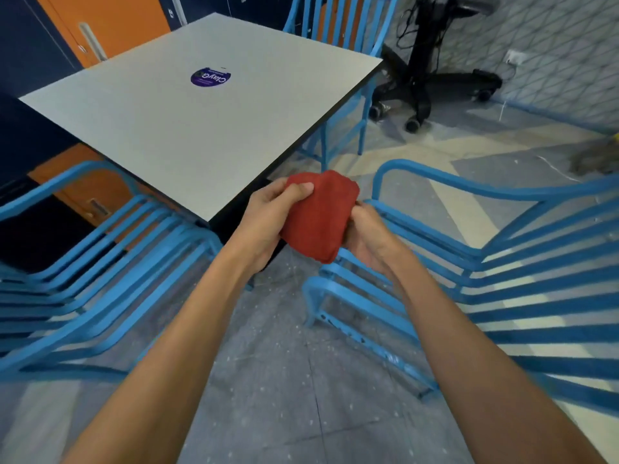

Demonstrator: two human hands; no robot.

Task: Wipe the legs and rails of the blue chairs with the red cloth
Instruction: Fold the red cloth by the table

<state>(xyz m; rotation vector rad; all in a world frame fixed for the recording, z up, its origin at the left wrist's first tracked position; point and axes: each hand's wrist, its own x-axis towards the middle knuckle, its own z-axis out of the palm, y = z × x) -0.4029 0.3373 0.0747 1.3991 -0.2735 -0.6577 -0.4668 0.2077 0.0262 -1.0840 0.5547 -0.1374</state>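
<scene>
Gripping red cloth [318, 216] w/ left hand [268, 219] & right hand [365, 236]; bunch into firm pad, wrap round near-right blue chair [315, 289] legs.

We hold the bunched red cloth [320, 216] over the floor, our left hand [268, 216] gripping its upper edge with the thumb on top and our right hand [366, 236] holding it from beneath. The left blue chair [110, 262] and the right blue chair [502, 262] flank us. A third blue chair [338, 25] stands beyond the white surface [167, 122], which bears a round purple sticker [211, 77].
</scene>
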